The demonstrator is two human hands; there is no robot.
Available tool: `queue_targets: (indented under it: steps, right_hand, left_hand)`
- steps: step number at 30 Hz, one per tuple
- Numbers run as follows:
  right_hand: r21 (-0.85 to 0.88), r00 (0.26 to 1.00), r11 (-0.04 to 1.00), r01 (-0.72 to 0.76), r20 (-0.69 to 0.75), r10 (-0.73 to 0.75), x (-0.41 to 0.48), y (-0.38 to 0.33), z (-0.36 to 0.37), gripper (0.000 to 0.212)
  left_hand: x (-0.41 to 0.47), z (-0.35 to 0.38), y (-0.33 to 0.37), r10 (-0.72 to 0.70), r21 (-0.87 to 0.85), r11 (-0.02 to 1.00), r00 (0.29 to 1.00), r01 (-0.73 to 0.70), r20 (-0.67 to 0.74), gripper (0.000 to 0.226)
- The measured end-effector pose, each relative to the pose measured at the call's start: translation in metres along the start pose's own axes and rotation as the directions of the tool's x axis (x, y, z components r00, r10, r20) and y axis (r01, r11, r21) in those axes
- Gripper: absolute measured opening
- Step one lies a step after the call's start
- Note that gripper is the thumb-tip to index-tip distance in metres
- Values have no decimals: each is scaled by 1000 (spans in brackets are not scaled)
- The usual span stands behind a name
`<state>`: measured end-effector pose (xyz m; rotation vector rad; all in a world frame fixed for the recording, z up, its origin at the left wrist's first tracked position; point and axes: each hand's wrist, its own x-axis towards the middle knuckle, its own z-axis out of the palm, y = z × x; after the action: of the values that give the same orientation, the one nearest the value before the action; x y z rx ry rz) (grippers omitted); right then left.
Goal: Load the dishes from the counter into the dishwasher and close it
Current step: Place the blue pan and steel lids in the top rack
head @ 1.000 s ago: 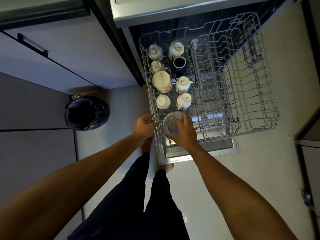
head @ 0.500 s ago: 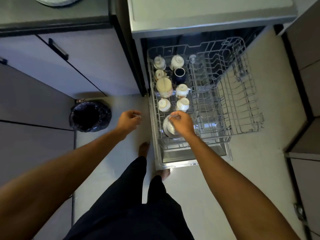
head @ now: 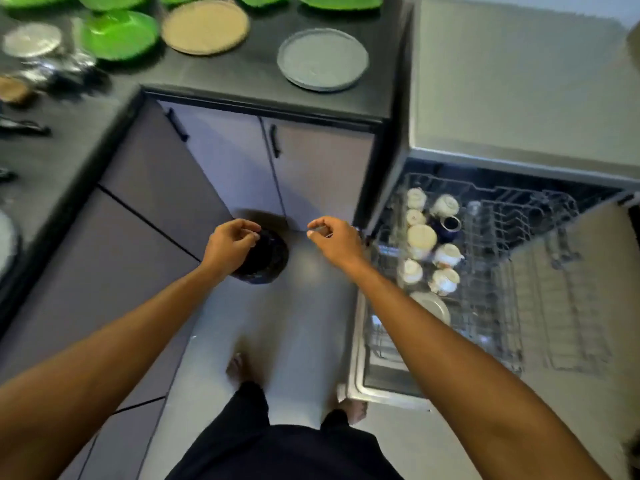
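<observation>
- Head view: your right hand has let go of the steel bowl. Half a second ago it was on the bowl. Now the bowl sits alone at the near-left end of the rack, just in front of the white cups.
- Your right hand is now in the air left of the dishwasher, over the floor, fingers loosely curled, nothing in it.
- Your left hand is the same: loosely curled, empty, hanging above the black bin.
- The view has swung left and up, so the desk is now in frame. A second ago it was not.
- Waiting on the desk: grey plate nearest the dishwasher, tan plate behind it to the left, green plates further left. The steel items at the far left are blurred, so I can't say what they are.
- Meaning: one placement is done and you are between items, turning back for the next dish. The grey plate looks like the likeliest pick, being the closest.
- The right side of the rack is bare wire, so there is room for plates. The door is down and many dishes are left, so closing is a long way off.
</observation>
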<state>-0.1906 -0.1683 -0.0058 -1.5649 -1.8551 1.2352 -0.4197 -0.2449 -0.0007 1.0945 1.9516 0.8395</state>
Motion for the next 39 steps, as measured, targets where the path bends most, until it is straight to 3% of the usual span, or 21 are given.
queue_targets:
  steps: [6, 12, 19, 23, 25, 29, 32, 35, 37, 39]
  right_hand:
    - [-25, 982, 983, 184, 56, -182, 55, -131, 113, 7]
    - [-20, 924, 941, 339, 193, -329, 97, -258, 240, 8]
    - [-128, 828, 866, 483, 388, -404, 142, -334, 308, 10]
    - [-153, 809, 829, 538, 371, -456, 197, -370, 336, 12]
    - [-175, 797, 801, 572, 350, -492, 233, -385, 350, 14]
    - [-181, 764, 758, 627, 334, -552, 308, -429, 367, 21]
    - [-224, 774, 751, 621, 322, -544, 370, -465, 384, 29]
    - [-339, 775, 708, 620, 405, -485, 426, -492, 409, 47]
    - [-447, 778, 642, 622, 439, -449, 454, -508, 426, 61]
    - [-524, 814, 628, 575, 440, -379, 473, -519, 440, 75]
  left_hand:
    - [19, -153, -25, 114, 46, 993, 976, -108, -183, 18]
    - [40, -304, -73, 96, 106, 993, 896, -55, -433, 14]
    - [79, -366, -100, 131, 204, 978, 857, -31, -498, 17]
    - [119, -379, -99, 166, 362, 932, 850, 31, -501, 23]
    - [147, -388, -97, 101, 378, 919, 857, 114, -505, 35]
    - [195, -411, -93, -176, 447, 819, 899, 359, -401, 71]
    - [211, -423, -100, -298, 471, 753, 876, 459, -378, 90]
    - [222, -431, -109, -395, 444, 731, 852, 518, -344, 115]
    - [228, -433, -112, -431, 448, 713, 841, 539, -325, 122]
    - [235, -433, -110, -451, 449, 703, 834, 551, -318, 113]
